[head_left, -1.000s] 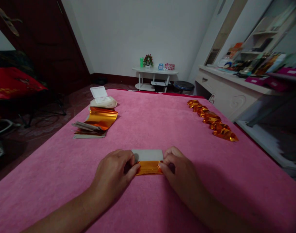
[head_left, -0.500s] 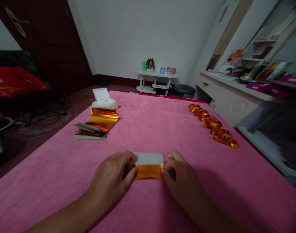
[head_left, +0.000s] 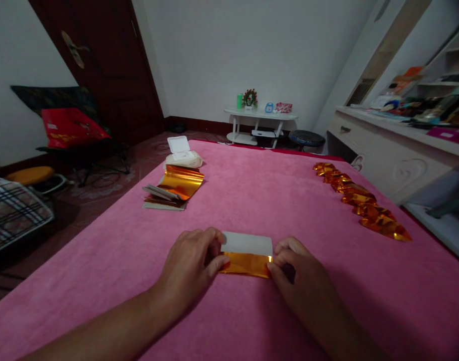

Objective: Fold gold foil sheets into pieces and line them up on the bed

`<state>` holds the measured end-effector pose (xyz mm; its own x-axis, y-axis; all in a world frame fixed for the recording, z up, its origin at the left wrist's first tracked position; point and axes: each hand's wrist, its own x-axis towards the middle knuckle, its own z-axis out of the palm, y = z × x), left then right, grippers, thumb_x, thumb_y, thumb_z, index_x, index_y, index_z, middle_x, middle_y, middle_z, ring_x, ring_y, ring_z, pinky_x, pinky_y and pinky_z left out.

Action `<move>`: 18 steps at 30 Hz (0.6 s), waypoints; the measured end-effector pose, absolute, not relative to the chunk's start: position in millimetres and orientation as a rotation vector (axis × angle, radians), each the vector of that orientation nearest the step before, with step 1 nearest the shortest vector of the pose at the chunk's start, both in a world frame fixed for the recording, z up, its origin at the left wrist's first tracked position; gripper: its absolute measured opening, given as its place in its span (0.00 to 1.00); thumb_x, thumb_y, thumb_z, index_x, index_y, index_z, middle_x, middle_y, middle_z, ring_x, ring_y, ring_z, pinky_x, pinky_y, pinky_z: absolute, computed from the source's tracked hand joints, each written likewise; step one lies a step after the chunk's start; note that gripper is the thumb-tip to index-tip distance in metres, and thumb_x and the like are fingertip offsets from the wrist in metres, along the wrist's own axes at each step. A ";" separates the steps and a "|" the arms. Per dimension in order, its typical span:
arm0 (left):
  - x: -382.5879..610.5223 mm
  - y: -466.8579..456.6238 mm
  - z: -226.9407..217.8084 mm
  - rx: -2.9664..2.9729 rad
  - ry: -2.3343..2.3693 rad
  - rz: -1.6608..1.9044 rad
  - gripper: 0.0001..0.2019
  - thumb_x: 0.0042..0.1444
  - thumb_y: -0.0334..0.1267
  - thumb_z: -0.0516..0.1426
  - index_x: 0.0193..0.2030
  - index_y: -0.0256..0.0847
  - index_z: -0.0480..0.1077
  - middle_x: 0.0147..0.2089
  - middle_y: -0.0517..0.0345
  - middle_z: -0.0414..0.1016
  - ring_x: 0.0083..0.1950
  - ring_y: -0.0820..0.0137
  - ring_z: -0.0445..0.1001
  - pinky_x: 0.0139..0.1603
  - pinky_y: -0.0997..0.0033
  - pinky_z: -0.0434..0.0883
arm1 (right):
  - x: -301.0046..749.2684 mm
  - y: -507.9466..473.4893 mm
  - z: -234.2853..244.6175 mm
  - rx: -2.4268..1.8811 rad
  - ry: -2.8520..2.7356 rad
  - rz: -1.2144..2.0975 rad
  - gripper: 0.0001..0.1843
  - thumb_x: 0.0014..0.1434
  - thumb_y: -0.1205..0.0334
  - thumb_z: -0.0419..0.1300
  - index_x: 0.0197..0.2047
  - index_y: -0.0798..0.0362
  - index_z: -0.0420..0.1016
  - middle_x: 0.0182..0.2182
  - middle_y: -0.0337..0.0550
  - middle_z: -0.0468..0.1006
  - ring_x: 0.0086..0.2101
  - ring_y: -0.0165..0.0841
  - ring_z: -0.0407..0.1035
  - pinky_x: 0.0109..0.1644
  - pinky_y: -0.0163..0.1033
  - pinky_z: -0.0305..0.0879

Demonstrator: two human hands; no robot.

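Note:
A folded sheet of gold foil paper (head_left: 246, 263) lies before me on the pink cloth, its pale backing showing along the far half and a shiny gold band along the near half. My left hand (head_left: 199, 255) pinches the sheet's left end between thumb and fingers. At the right end, my right hand (head_left: 299, 268) has its fingers curled in, with the thumb tip on the gold band's corner. What lies under the fingertips is hidden.
Stacked foil sheets (head_left: 173, 188) lie at the left, in front of a wipes packet (head_left: 184, 158) with its lid up. A row of folded gold foil pieces (head_left: 359, 198) runs along the right side. The pink-covered table (head_left: 248, 175) extends ahead.
The camera view has turned slightly left, so everything appears shifted right. Both hands keep their places on the foil paper, and its fold looks the same.

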<state>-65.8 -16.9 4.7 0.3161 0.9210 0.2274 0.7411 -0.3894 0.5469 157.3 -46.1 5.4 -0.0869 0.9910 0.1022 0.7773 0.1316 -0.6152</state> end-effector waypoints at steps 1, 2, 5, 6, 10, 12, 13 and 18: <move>-66.0 -16.7 4.3 2.270 1.473 0.741 0.07 0.50 0.36 0.62 0.34 0.42 0.67 0.29 0.63 0.71 0.31 0.70 0.68 0.35 0.68 0.62 | 157.2 -45.8 5.4 -1.693 -1.919 0.563 0.11 0.54 0.69 0.53 0.22 0.52 0.61 0.31 0.39 0.67 0.29 0.30 0.64 0.32 0.36 0.58; -66.0 -16.3 3.8 2.304 1.439 0.755 0.05 0.51 0.36 0.61 0.34 0.42 0.68 0.30 0.62 0.71 0.33 0.70 0.68 0.36 0.68 0.62 | 157.1 -45.6 5.5 -1.693 -1.920 0.562 0.11 0.54 0.69 0.53 0.21 0.52 0.61 0.31 0.39 0.67 0.29 0.30 0.64 0.32 0.36 0.58; -65.4 -14.3 1.9 2.439 1.204 0.812 0.03 0.56 0.33 0.57 0.35 0.43 0.72 0.36 0.59 0.73 0.39 0.69 0.69 0.40 0.67 0.63 | 156.8 -44.9 5.4 -1.692 -1.919 0.550 0.11 0.53 0.70 0.54 0.21 0.52 0.60 0.30 0.39 0.67 0.29 0.29 0.64 0.31 0.36 0.58; -65.0 -13.3 1.0 2.477 1.095 0.820 0.06 0.57 0.31 0.55 0.38 0.44 0.73 0.39 0.58 0.73 0.40 0.69 0.69 0.41 0.67 0.64 | 156.8 -44.6 5.2 -1.689 -1.919 0.544 0.11 0.53 0.71 0.54 0.20 0.52 0.60 0.30 0.38 0.67 0.29 0.29 0.64 0.31 0.36 0.58; -63.8 -8.5 -1.5 2.592 0.701 0.725 0.14 0.60 0.27 0.51 0.49 0.43 0.70 0.46 0.55 0.74 0.44 0.70 0.69 0.43 0.70 0.66 | 157.8 -44.0 5.0 -1.656 -1.902 0.552 0.12 0.52 0.73 0.54 0.20 0.53 0.61 0.29 0.38 0.66 0.28 0.28 0.63 0.31 0.35 0.58; -63.8 -6.2 0.5 2.628 0.638 0.654 0.16 0.59 0.26 0.50 0.50 0.43 0.70 0.47 0.55 0.74 0.44 0.70 0.69 0.43 0.69 0.67 | 158.5 -43.8 5.5 -1.632 -1.879 0.585 0.12 0.51 0.73 0.54 0.19 0.53 0.62 0.29 0.38 0.66 0.28 0.27 0.63 0.30 0.34 0.58; -63.6 -5.6 2.8 2.637 0.639 0.624 0.16 0.59 0.25 0.50 0.50 0.43 0.70 0.47 0.56 0.74 0.44 0.70 0.69 0.44 0.69 0.66 | 158.7 -43.7 5.9 -1.623 -1.867 0.600 0.12 0.51 0.74 0.54 0.19 0.53 0.62 0.29 0.38 0.66 0.28 0.27 0.63 0.30 0.33 0.58; -56.6 -12.2 19.3 2.694 0.752 0.499 0.13 0.59 0.32 0.50 0.48 0.42 0.70 0.44 0.54 0.73 0.42 0.67 0.70 0.44 0.64 0.66 | 159.1 -43.7 6.4 -1.595 -1.833 0.599 0.13 0.50 0.75 0.54 0.18 0.53 0.61 0.27 0.38 0.66 0.28 0.27 0.63 0.30 0.33 0.58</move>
<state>-56.6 -12.2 19.3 0.8026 0.5430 0.2470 0.4389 -0.8180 0.3719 159.1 -43.7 6.4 -0.0703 0.9843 0.1620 0.6984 0.1645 -0.6965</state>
